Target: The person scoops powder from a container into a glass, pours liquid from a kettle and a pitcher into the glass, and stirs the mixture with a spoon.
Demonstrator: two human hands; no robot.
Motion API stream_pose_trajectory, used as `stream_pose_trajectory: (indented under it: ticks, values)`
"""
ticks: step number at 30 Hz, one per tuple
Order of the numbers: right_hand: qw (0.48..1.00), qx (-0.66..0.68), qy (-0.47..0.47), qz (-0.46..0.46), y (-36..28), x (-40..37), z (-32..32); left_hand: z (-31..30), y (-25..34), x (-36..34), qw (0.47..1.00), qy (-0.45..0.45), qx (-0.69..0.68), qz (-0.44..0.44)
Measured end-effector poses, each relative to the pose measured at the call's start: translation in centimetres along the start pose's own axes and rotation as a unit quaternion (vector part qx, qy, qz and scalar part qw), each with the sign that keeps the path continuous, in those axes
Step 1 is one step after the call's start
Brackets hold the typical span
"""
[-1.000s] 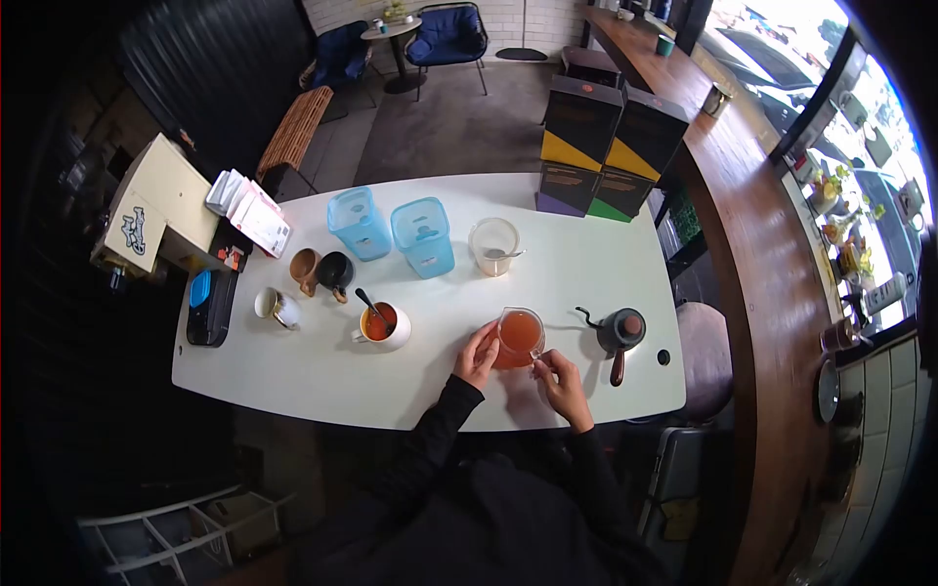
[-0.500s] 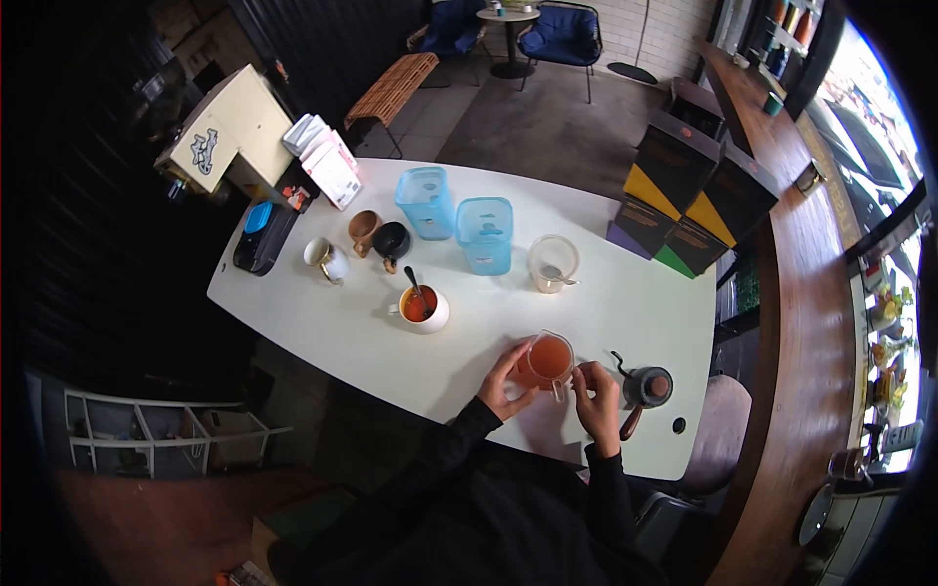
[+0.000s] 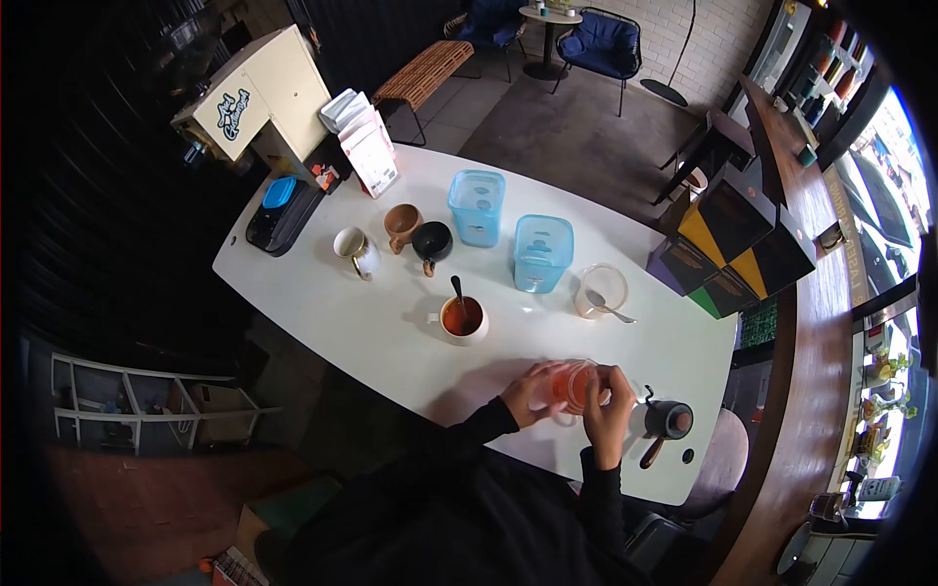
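Note:
Near the front edge of the white table (image 3: pixel 381 322), a clear glass vessel with red liquid (image 3: pixel 575 385) is between my two hands. My left hand (image 3: pixel 532 393) wraps its left side, somewhat blurred. On its right side my right hand (image 3: pixel 610 405) grips it near the rim, fingers bent round it. A white mug of red-orange liquid (image 3: pixel 469 327) with a dark spoon in it stands to the left. To the right sits a dark grinder-like pot (image 3: pixel 669 420) with a wooden handle. Behind the glass is a clear tub (image 3: pixel 601 291) with a spoon on it.
Two blue containers (image 3: pixel 477 210) stand at mid-table. A brown cup (image 3: pixel 402 225), a black cup (image 3: pixel 432 242) and a white-gold cup (image 3: pixel 358 252) are at the left. A cream machine (image 3: pixel 264 93) is at the back left, dark boxes (image 3: pixel 733 244) at the right.
The camera view has shifted and tilted. The glass has turned between my hands, and my right hand has closed in over its right side.

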State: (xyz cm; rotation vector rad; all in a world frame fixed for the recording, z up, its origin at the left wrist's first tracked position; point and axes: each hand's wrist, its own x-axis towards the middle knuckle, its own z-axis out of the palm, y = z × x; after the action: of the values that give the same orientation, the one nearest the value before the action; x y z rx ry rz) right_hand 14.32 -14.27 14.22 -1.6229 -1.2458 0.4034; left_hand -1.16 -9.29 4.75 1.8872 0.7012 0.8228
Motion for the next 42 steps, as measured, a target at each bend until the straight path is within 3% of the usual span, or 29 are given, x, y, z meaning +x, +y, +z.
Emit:
stream_pose_trajectory:
  ticks: [2, 5, 10, 15, 17, 22, 29, 33, 36, 42]
  values:
    - [0.999, 0.002, -0.041, -0.006, -0.2, 0.5, 1.5, -2.5, 0.2, -0.9, 0.999, 0.047, -0.005, -0.008]
    - [0.996, 0.005, -0.087, -0.007, -2.3, 1.6, 4.4, -7.1, 0.2, -2.9, 0.987, 0.101, -0.086, -0.09]
    - [0.983, 0.059, -0.171, -0.033, -2.4, 3.4, 10.9, -14.5, -0.7, -5.3, 0.968, 0.206, -0.103, -0.095]
    - [0.98, 0.021, -0.183, -0.071, -2.2, 5.5, 17.1, -18.1, -1.6, -6.5, 0.94, 0.296, -0.117, -0.123]
    - [0.98, -0.037, -0.162, -0.111, -2.0, 6.3, 19.2, -18.8, -1.6, -6.9, 0.937, 0.295, -0.129, -0.139]
    - [0.977, -0.049, -0.186, -0.091, -1.7, 7.8, 21.6, -19.6, -2.7, -7.3, 0.942, 0.272, -0.151, -0.125]
    - [0.985, -0.016, -0.15, -0.081, -3.5, 7.2, 17.0, -20.1, -4.3, -5.3, 0.942, 0.24, -0.197, -0.124]
    - [0.997, 0.026, -0.067, -0.039, -2.9, 5.3, 14.2, -19.6, -3.4, -2.9, 0.956, 0.181, -0.217, -0.073]
    - [0.974, 0.207, -0.029, 0.092, -1.8, 3.6, 12.7, -19.3, -1.8, -1.5, 0.963, 0.134, -0.228, -0.061]
    - [0.951, 0.237, 0.13, 0.152, -2.7, -0.6, 5.7, -18.2, -0.6, 0.2, 0.967, 0.023, -0.247, -0.051]
